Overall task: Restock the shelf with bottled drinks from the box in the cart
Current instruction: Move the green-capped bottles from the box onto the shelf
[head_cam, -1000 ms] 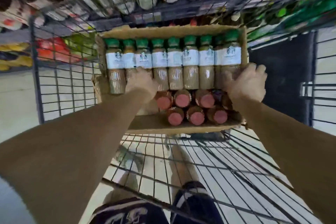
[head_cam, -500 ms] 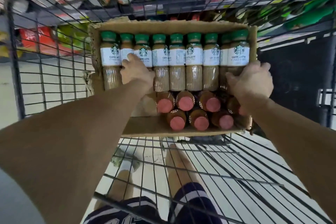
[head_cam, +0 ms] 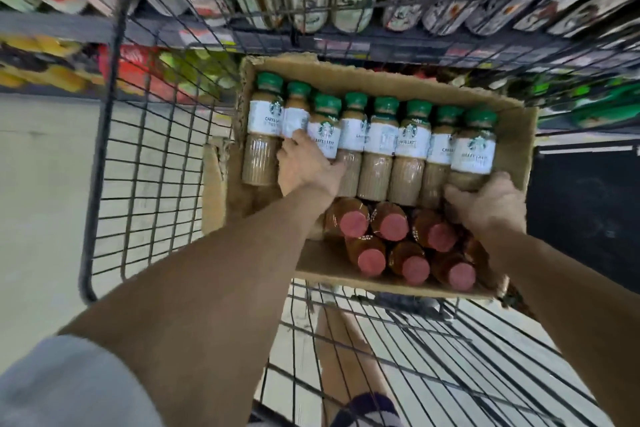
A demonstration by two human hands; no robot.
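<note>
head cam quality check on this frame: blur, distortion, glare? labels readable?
Head view: motion blur smears the shelf bottles along the top and softens the cart wires; wide-angle bowing bends the cart rim. Green-capped bottles in the box are sharper, with their labels partly legible. Left hand and right hand are slightly soft. Lighting is even, without strong glare.

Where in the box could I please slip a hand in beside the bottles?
Bare cardboard floor lies at the box's left, below the green-capped row's end bottle and left of the pink-capped bottles. The middle and right are packed, with both hands there.

Even light; blurred, warped edges
</note>
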